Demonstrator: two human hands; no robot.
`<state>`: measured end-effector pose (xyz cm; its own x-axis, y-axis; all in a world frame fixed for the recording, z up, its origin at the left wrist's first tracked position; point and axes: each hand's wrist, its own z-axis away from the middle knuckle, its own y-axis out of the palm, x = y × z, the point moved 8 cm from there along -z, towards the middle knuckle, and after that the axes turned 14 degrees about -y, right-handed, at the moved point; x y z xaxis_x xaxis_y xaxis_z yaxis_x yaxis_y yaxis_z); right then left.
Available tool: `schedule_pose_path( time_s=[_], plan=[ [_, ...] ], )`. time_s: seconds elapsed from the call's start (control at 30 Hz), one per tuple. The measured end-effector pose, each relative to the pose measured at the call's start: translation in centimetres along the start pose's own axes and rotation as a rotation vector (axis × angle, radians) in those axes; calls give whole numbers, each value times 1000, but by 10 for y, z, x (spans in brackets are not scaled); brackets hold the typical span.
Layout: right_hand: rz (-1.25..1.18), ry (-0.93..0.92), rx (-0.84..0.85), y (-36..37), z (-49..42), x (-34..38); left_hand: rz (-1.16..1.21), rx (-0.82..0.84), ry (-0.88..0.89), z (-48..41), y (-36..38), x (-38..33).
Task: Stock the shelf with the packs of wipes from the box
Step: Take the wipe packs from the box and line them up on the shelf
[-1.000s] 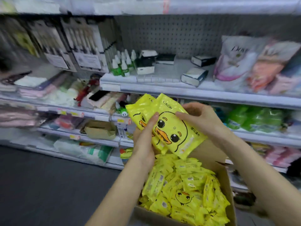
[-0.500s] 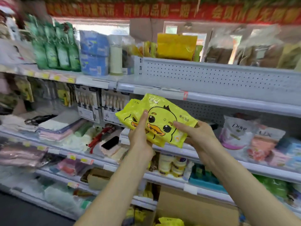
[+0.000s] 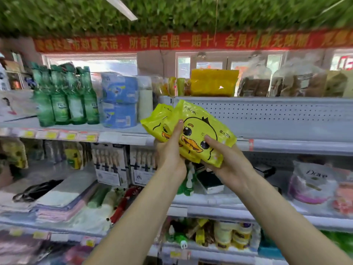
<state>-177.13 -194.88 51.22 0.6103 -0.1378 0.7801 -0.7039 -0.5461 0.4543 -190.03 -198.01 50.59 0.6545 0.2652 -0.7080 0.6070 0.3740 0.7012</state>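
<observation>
Both my hands hold a small stack of yellow wipes packs (image 3: 198, 123) printed with a duck face, raised in front of the grey perforated shelf back (image 3: 277, 115). My left hand (image 3: 171, 150) grips the stack from its left side, thumb across the front. My right hand (image 3: 227, 165) supports it from below on the right, thumb on the front pack. A second pack (image 3: 157, 121) peeks out behind the front one on the left. The box is out of view.
The upper shelf (image 3: 122, 134) carries green bottles (image 3: 65, 100) and blue tissue rolls (image 3: 119, 104) at the left. A large yellow pack (image 3: 214, 83) stands on the top shelf behind. Lower shelves hold towels (image 3: 63, 199), Dove bags (image 3: 313, 180) and jars.
The packs have risen from above the box to the level of the upper shelf. My view has tilted upward, so the box has dropped out of sight.
</observation>
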Motion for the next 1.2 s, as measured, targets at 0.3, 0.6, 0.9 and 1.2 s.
schedule_pose_path(
  time_s=[0.3, 0.6, 0.9, 1.2],
  plan=[
    [13, -1, -88, -22, -46, 10, -313, 222, -172, -24, 16, -44],
    [315, -113, -77, -43, -94, 33, -781, 304, -177, -62, 37, -77],
    [472, -155, 38, -35, -168, 22, -978, 252, -62, -143, 54, -84],
    [783, 70, 203, -42, -284, -1, -916, 219, 37, -257, 65, -114]
  ],
)
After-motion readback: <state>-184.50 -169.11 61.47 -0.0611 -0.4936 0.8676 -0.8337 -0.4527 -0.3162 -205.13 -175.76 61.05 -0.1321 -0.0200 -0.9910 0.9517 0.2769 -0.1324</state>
